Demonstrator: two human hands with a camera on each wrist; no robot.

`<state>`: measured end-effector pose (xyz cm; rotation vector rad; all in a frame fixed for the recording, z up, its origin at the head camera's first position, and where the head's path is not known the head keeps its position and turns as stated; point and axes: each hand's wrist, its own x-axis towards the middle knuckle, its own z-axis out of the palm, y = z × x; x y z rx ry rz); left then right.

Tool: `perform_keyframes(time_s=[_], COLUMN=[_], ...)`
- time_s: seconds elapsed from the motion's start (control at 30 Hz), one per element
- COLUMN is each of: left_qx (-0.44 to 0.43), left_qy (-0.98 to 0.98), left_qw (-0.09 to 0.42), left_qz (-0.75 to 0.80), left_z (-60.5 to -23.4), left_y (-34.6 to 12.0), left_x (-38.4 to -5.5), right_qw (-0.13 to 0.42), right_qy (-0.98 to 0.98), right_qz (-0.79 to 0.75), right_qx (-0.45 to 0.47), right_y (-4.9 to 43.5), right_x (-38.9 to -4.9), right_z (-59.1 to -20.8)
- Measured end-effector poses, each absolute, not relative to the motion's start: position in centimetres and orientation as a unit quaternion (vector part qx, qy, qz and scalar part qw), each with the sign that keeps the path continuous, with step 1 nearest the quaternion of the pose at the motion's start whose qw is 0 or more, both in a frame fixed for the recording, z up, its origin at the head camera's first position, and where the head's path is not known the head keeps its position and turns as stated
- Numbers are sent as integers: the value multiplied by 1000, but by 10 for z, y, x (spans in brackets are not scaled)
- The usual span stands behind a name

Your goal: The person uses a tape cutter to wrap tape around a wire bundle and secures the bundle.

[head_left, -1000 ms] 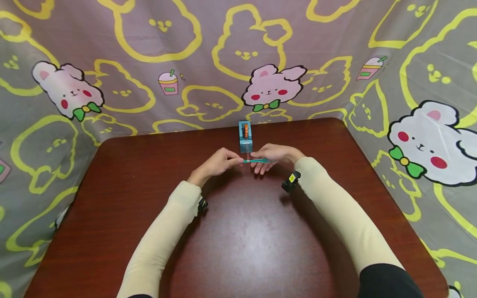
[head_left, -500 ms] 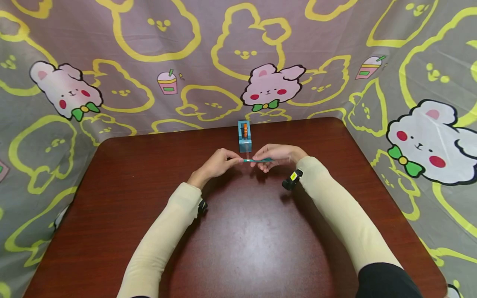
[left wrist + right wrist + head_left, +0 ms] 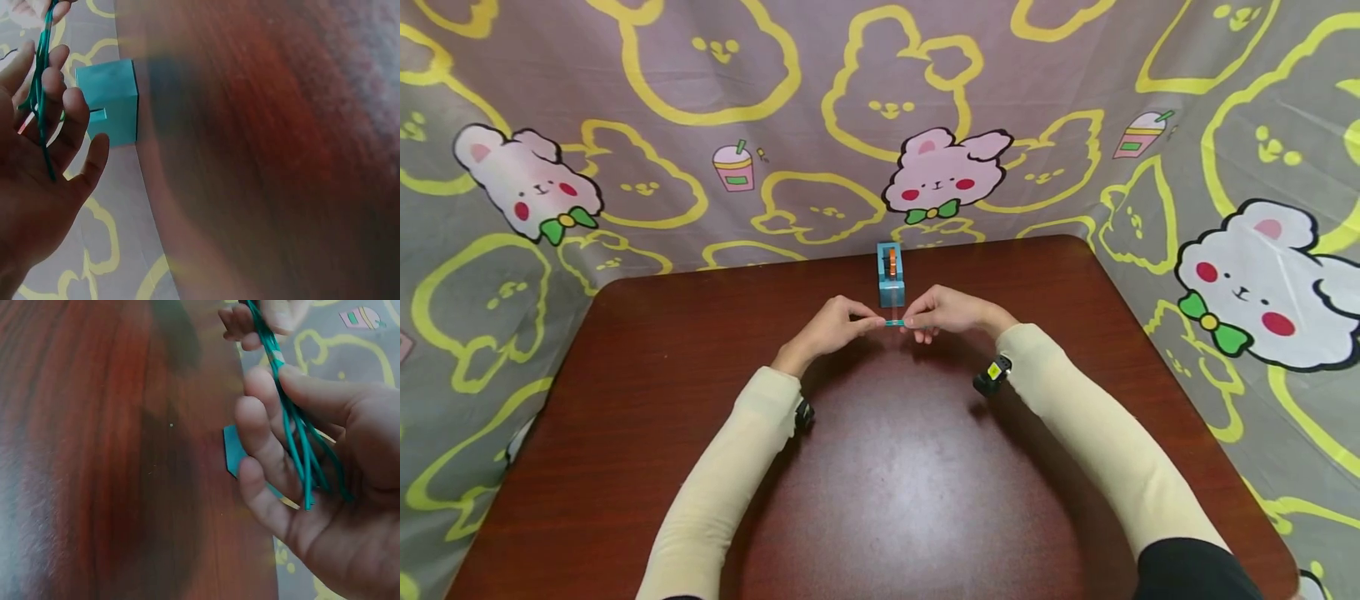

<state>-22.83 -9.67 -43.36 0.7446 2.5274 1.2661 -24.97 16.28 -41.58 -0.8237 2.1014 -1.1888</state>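
Observation:
A bundle of thin green wires is held level between both hands, just in front of the blue tape dispenser. My left hand pinches its left end between thumb and fingers. On the other side, my right hand pinches it with thumb and index finger; several loose wire ends spread across that palm in the right wrist view. A clear strip of tape runs from the dispenser down to the bundle. Near the right thumb, a shiny light band shows on the wires. The dispenser carries an orange core.
The dark reddish-brown table extends around the hands. Close behind the dispenser, a patterned curtain hangs along the table's back edge, and it continues along the sides. Small wrist cameras sit on both sleeves.
My right hand has slid left along the wires, so a shorter stretch shows between the hands. Its thumb and index finger now pinch close to the tape. My left hand keeps its grip.

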Motion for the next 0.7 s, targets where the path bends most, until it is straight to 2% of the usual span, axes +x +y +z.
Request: perform_keyframes(time_s=[0.17, 0.5, 0.7], left_qx=[217, 106, 77], left_qy=[854, 789, 737], left_qw=[136, 297, 381], left_qz=[453, 527, 553], left_z=[-436, -437, -437], left_y=[-98, -100, -100], left_x=[-235, -253, -261], right_qw=[217, 92, 12], right_qy=[811, 862, 870], right_qz=[-422, -332, -280], right_qx=[-342, -372, -405], right_y=[163, 161, 161], right_x=[-241, -230, -224], right_z=[-415, -424, -427])
